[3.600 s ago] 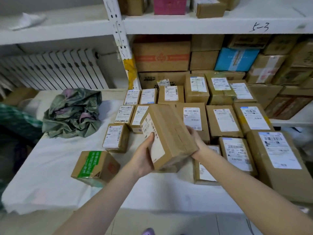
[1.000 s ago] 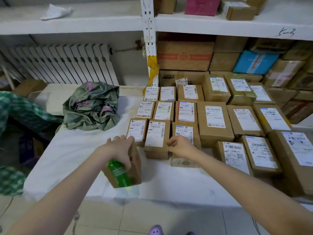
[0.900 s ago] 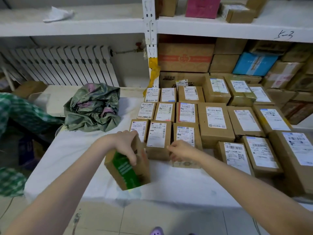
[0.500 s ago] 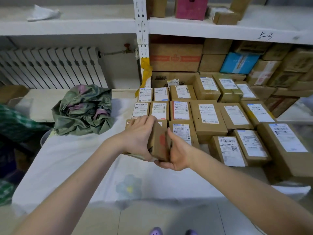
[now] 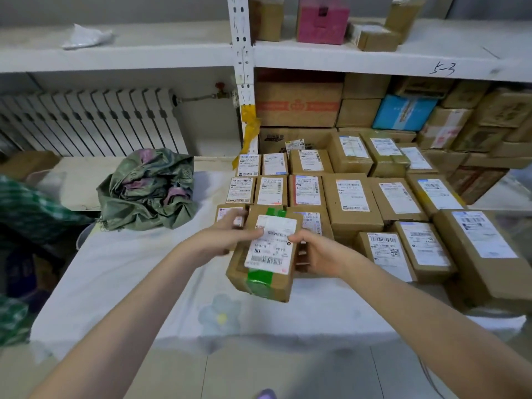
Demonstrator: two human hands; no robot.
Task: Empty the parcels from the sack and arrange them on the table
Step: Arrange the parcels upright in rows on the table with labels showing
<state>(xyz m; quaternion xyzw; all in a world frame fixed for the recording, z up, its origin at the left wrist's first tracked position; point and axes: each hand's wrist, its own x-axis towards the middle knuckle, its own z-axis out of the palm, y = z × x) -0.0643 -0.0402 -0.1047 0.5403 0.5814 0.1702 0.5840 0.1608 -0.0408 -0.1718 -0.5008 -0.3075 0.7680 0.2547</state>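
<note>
"Two hands on the parcel [image 5: 266, 251], or one?"

"Two. I see the left hand [image 5: 227, 237] gripping its left long edge and the right hand [image 5: 322, 254] gripping its right long edge. Each thumb lies over the white label, and the other fingers curl round the side and under."

"Which way does it point?"

"Its long axis runs away from me. The near end points at the front edge of the white-covered table [image 5: 129, 283], and the far end at the rows of boxes [image 5: 351, 197]. The green tape follows the same line and shows beyond both ends of the label. The labelled face is turned up toward the camera, and I can also see the near end face."

"Where does it sit against the grip?"

"Between the two palms. Both hands hold the middle and the farther part. The near end juts out toward me with nothing on it."

"And where is it over the table?"

"Held up off the cover, as far as I can tell. It's in front of the left columns of boxes and hides part of the front row. The crumpled green sack [image 5: 149, 188] lies well to its left, toward the back of the table, below the radiator [image 5: 95, 122]. The shelf [image 5: 374, 61] behind carries more boxes."
</note>
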